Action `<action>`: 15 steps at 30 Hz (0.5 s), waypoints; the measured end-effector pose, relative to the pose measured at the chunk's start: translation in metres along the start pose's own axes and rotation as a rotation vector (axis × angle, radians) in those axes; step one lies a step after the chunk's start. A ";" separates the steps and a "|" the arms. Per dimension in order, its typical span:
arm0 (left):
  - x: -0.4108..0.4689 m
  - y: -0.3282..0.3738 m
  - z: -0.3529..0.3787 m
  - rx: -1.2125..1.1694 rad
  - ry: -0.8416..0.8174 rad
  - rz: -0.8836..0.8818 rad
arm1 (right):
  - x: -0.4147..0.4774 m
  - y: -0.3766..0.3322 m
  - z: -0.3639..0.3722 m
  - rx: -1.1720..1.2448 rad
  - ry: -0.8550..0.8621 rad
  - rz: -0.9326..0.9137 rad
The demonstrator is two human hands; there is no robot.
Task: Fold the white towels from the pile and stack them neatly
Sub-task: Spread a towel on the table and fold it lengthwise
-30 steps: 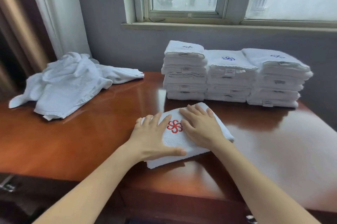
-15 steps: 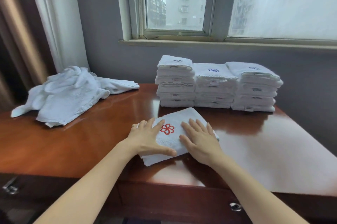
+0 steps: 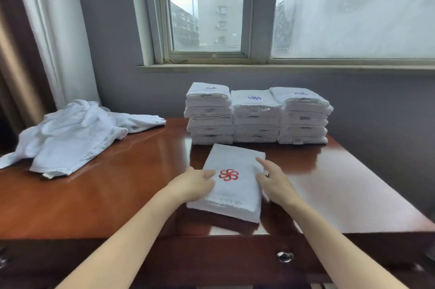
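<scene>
A folded white towel (image 3: pixel 233 194) with a red flower emblem is near the front of the wooden table (image 3: pixel 106 194). Its near end seems raised a little, with a shadow beneath. My left hand (image 3: pixel 190 183) holds its left edge, thumb on top. My right hand (image 3: pixel 275 183) holds its right edge, and the fingers underneath are hidden. Behind it, three stacks of folded towels stand side by side against the wall: left (image 3: pixel 209 117), middle (image 3: pixel 256 121), right (image 3: pixel 303 119). The pile of unfolded towels (image 3: pixel 75 133) lies at the table's back left.
A grey wall and window sill (image 3: pixel 282 68) run behind the stacks. A curtain (image 3: pixel 58 30) hangs at the left beside the pile. A drawer knob (image 3: pixel 284 256) sits under the table's front edge.
Both hands have slid from pressing flat on top of the towel out to its left and right edges. The towel has turned lengthwise, and the view has tilted up.
</scene>
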State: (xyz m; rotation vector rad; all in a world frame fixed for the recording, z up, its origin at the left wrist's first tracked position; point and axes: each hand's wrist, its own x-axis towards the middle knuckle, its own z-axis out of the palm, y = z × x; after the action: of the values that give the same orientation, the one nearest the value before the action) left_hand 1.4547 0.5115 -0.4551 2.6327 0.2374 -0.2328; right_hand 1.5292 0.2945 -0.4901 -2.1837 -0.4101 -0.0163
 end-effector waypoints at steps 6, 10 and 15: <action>0.001 0.000 -0.002 -0.460 -0.060 0.062 | -0.003 -0.004 -0.032 0.269 -0.094 0.196; 0.007 -0.002 -0.009 -0.647 -0.186 0.026 | -0.003 -0.001 -0.043 0.308 -0.262 0.282; 0.013 -0.003 -0.014 -0.772 -0.250 0.032 | 0.001 0.005 -0.046 0.449 -0.399 0.290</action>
State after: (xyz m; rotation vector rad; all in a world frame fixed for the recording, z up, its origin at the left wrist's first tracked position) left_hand 1.4684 0.5229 -0.4471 1.8231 0.1560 -0.3696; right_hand 1.5372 0.2564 -0.4660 -1.7735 -0.2782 0.6213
